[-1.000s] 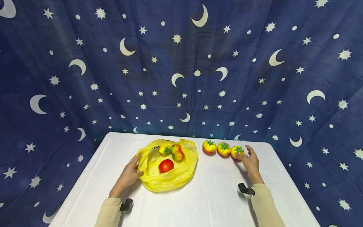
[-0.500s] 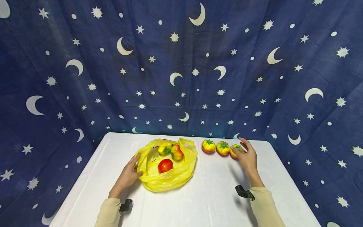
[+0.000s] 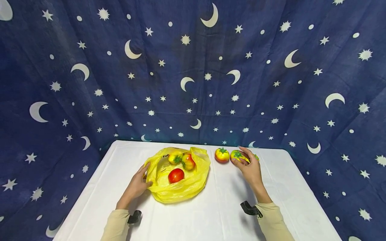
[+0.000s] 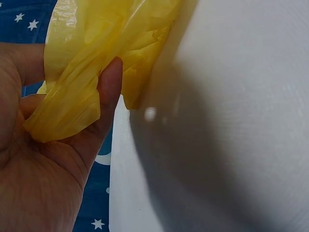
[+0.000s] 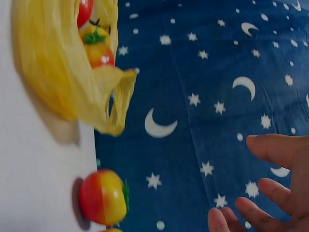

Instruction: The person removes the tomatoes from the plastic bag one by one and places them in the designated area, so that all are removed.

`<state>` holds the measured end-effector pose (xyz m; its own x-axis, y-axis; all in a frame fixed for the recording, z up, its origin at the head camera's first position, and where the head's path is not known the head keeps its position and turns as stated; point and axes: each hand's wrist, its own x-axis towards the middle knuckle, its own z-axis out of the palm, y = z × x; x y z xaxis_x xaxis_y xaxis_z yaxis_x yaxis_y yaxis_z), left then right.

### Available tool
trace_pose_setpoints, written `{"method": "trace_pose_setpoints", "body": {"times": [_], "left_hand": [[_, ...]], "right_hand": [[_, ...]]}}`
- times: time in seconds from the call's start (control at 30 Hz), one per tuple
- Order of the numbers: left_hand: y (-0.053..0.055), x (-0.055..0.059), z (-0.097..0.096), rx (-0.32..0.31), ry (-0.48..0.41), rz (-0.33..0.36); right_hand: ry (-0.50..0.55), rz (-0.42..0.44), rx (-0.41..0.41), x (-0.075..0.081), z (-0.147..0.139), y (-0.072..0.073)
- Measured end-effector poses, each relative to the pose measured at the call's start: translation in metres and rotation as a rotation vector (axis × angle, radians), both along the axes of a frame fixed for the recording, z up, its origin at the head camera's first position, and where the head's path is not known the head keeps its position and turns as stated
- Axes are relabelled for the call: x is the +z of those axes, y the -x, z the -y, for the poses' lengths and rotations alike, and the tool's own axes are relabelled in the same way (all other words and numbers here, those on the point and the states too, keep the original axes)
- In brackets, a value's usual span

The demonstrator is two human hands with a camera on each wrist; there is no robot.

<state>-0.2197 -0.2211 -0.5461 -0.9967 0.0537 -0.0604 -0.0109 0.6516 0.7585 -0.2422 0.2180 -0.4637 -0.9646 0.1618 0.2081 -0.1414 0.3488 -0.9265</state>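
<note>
A yellow plastic bag (image 3: pixel 181 195) lies with its mouth spread wide. Inside it are a red tomato (image 3: pixel 176 175) and two yellow-red tomatoes with green tops, one of them a tomato (image 3: pixel 188 162) on its side. My left hand (image 3: pixel 136 184) holds the bag's left edge, the film bunched between thumb and fingers (image 4: pixel 110 79) in the left wrist view. To the bag's right stand three yellow-red tomatoes in a row. Over the middle tomato (image 3: pixel 236 154) reaches my right hand (image 3: pixel 251 169), its fingers parted and holding nothing. It mostly covers the rightmost tomato (image 3: pixel 256 157).
The leftmost tomato (image 3: pixel 222 155) of the row stands close to the bag, near the back edge of the white-covered table (image 3: pixel 193 221). A blue cloth (image 3: pixel 169 83) with moons and stars hangs behind and on both sides.
My right hand has moved left from the rightmost tomato to above the middle one. The left hand and the bag have stayed put.
</note>
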Motion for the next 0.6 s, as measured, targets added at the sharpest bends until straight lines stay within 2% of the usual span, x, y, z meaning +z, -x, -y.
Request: {"method": "trace_pose_setpoints", "body": {"times": [0.2, 0.6], "left_hand": [[0.000, -0.001, -0.001, 0.010, -0.007, 0.005], [0.000, -0.003, -0.004, 0.006, -0.019, 0.005]], "right_hand": [[0.063, -0.019, 0.112, -0.002, 0.027, -0.003], [0.133, -0.004, 0.203, -0.008, 0.067, -0.007]]}}
